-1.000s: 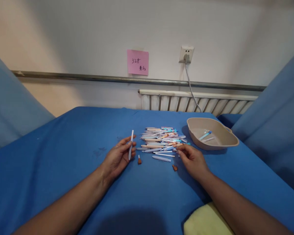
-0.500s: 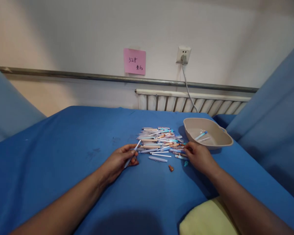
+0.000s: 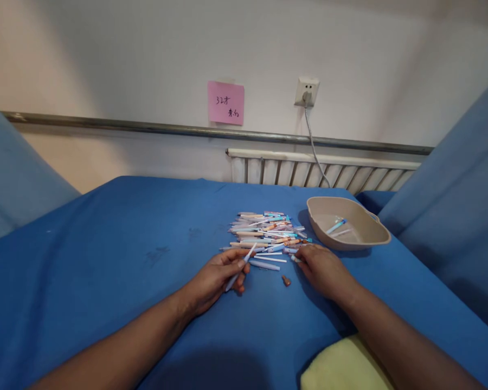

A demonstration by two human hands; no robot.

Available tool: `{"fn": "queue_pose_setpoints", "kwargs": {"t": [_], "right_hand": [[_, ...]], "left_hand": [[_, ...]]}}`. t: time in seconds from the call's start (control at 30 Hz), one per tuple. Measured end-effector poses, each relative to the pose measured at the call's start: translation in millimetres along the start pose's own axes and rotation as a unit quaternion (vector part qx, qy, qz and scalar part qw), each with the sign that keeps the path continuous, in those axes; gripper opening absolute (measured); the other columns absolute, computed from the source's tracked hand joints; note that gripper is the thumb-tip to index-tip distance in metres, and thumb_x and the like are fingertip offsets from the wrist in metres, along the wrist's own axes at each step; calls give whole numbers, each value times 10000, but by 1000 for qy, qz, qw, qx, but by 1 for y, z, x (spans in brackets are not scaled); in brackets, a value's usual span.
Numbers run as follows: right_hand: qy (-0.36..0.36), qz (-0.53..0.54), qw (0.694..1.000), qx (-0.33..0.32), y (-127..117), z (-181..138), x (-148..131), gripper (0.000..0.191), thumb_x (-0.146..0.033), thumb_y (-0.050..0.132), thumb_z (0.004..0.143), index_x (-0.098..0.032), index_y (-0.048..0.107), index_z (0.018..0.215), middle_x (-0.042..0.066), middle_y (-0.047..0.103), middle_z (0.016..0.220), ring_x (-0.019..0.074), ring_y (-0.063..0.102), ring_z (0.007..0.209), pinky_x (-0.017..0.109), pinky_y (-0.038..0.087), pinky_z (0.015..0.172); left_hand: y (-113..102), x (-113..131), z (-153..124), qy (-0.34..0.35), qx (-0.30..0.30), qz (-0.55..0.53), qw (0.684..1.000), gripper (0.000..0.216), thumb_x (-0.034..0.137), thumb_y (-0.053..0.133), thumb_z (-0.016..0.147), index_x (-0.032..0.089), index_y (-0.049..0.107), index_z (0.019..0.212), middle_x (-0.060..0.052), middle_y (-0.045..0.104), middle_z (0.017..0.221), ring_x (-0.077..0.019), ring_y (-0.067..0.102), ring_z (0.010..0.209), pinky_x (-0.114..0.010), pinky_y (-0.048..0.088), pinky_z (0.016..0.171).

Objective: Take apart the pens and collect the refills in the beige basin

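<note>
My left hand (image 3: pixel 223 273) pinches a pale blue pen barrel (image 3: pixel 233 279), with a white stick (image 3: pixel 251 251) jutting from its upper end. To the right, my right hand (image 3: pixel 321 268) is closed on a clear pen barrel, its pale end (image 3: pixel 295 259) showing at the fingertips and the rest hidden. Between the hands lie a light blue pen barrel (image 3: pixel 265 265), white sticks (image 3: pixel 270 260) and a brown figure-shaped pen topper (image 3: pixel 286 280). Just behind is a heap of many-coloured pen parts (image 3: pixel 264 230).
A beige basin (image 3: pixel 368 235) at the right holds a blue-ended clear pen (image 3: pixel 336 226) and a white stick. Yellow cloth (image 3: pixel 345 368) lies at the near edge of the blue-covered surface (image 3: pixel 106 260). Behind stand a radiator (image 3: pixel 284 169) and a metal rail (image 3: pixel 166 129); blue curtains hang both sides.
My left hand has moved right, nearer the loose parts, still holding the barrel and stick. My right hand has shifted slightly left and down onto the clear barrel; a teal topper there is now hidden.
</note>
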State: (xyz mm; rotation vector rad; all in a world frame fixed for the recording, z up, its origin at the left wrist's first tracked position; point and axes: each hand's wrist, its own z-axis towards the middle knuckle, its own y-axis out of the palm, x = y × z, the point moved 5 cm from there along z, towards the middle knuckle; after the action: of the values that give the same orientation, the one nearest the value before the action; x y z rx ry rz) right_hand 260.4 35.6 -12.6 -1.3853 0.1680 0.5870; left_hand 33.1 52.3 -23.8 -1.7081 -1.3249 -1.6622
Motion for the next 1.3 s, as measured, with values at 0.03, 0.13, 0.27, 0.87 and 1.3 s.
{"fn": "queue_pose_setpoints", "kwargs": {"t": [0.03,0.13,0.27,0.87,1.3], "right_hand": [[6,60,998,19,-1,1,-1,101,-181,523,813,-173,600,877,83,638,874,216,562,844,339,402,780],[43,355,933,34,2,3,-4,141,-291,549,832,-179,562,917,28,606,770,160,562,707,292,441,682],[117,671,731,-27,12,4,-16,240,-304,645,791,-171,575,978,3,598,755,103,558,635,232,473,615],[122,611,783,12,21,-2,-32,259,-385,703,710,-162,572,724,-81,446,479,47,364,390,204,337,436],[120,515,849,-19,19,-4,-34,292,-425,684,698,-161,572,753,-44,530,508,72,408,450,206,290,468]], "left_hand": [[1,-1,-1,-3,-6,6,1000,339,287,649,789,160,602,1100,-7,548,761,-76,481,504,-243,468,496],[2,-4,-2,-12,-18,29,999,327,301,650,787,156,604,1076,-7,549,762,-72,479,487,-235,465,467],[5,-6,-3,-19,-29,53,998,347,328,665,772,145,604,1062,-1,545,748,-67,473,477,-237,467,468],[6,-11,-3,-18,-65,127,990,376,353,632,804,155,583,1119,1,562,768,-56,496,490,-221,475,503],[24,-13,-17,-56,-98,177,978,394,380,596,808,162,560,1133,9,575,733,-65,502,456,-211,441,458]]}}
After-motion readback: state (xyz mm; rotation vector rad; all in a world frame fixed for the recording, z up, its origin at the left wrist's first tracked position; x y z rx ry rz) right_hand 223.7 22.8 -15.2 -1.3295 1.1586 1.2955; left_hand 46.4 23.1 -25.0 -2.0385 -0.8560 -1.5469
